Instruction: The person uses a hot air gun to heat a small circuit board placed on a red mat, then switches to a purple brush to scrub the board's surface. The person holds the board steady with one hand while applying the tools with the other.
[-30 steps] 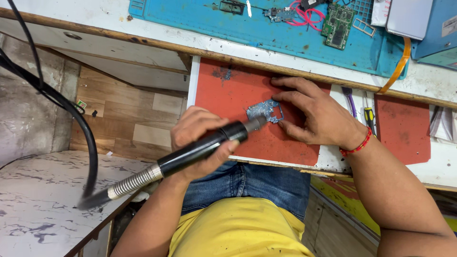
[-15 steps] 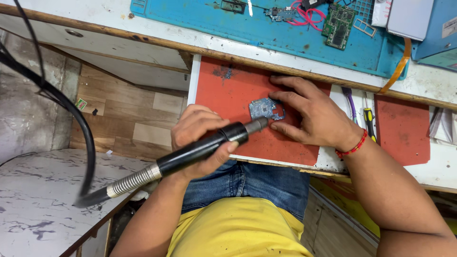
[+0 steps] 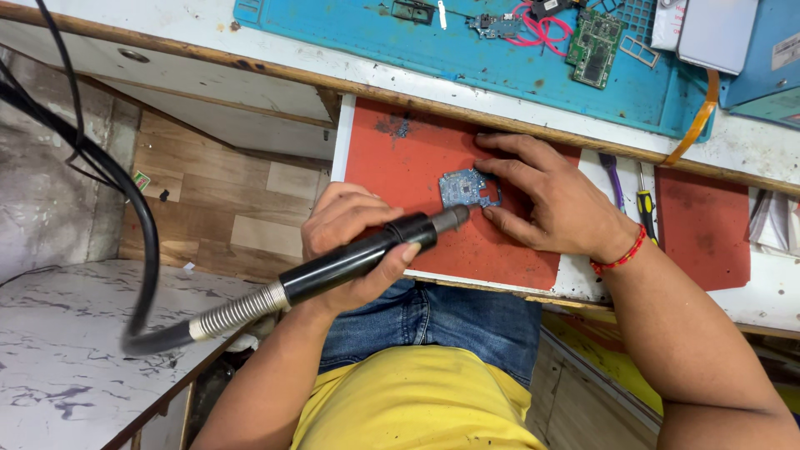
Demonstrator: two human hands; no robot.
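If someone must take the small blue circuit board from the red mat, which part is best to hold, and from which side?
Probably the bare edges of the small blue circuit board, pinched from the far side. It lies flat on the red mat; the right hand already presses its right side with fingertips, and the nozzle of the black hot-air tool, held by the left hand, points at its near edge.
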